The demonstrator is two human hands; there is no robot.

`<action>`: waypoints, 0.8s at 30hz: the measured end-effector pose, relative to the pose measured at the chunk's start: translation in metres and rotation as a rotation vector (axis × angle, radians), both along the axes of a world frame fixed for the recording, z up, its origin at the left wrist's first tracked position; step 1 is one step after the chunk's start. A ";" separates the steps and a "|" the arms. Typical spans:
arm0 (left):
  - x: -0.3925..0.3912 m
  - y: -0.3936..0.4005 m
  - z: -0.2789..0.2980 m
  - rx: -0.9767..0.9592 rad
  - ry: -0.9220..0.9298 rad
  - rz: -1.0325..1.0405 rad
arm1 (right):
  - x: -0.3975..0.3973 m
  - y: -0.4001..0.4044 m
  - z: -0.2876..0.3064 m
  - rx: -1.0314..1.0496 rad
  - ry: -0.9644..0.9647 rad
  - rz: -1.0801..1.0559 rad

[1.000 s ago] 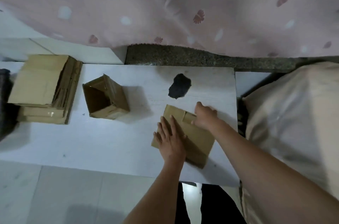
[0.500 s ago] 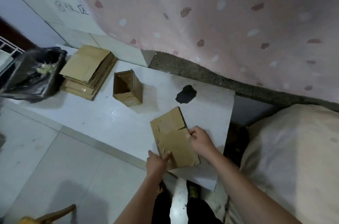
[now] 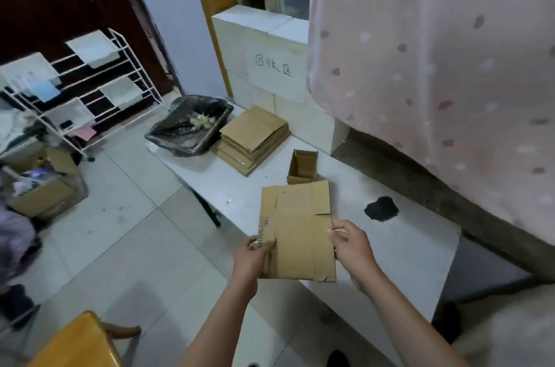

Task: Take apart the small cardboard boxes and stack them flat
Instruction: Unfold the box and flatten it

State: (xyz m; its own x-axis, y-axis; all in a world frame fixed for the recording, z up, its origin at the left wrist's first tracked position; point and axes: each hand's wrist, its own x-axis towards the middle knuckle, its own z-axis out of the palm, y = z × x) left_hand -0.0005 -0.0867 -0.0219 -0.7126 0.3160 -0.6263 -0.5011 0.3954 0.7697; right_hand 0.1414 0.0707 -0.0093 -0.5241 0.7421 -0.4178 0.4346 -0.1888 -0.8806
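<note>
A flattened brown cardboard box (image 3: pixel 295 228) is lifted off the white table (image 3: pixel 414 249), held between both hands. My left hand (image 3: pixel 252 258) grips its lower left edge, thumb on top. My right hand (image 3: pixel 351 243) pinches its right edge. Behind it an open small cardboard box (image 3: pixel 303 166) stands upright on the table. A stack of flat cardboard boxes (image 3: pixel 253 138) lies at the table's far left end.
A black-lined bin (image 3: pixel 189 124) sits left of the stack. A black patch (image 3: pixel 381 208) marks the table. A pink spotted curtain (image 3: pixel 435 66) hangs on the right. A white wire rack (image 3: pixel 81 90), a floor carton (image 3: pixel 42 186) and a yellow stool (image 3: pixel 78 342) stand on the left.
The flat box went from pressed on the table to lifted in both hands, turned upright. My view swung left and up, bringing the bin, rack and floor into sight.
</note>
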 end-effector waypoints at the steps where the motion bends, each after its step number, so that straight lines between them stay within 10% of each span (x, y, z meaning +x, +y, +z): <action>1: -0.013 -0.014 0.007 0.020 -0.002 0.006 | -0.013 -0.012 0.006 0.013 0.013 -0.004; 24: -0.226 -0.168 0.080 0.239 0.257 0.026 | -0.239 -0.159 0.067 0.187 0.176 0.023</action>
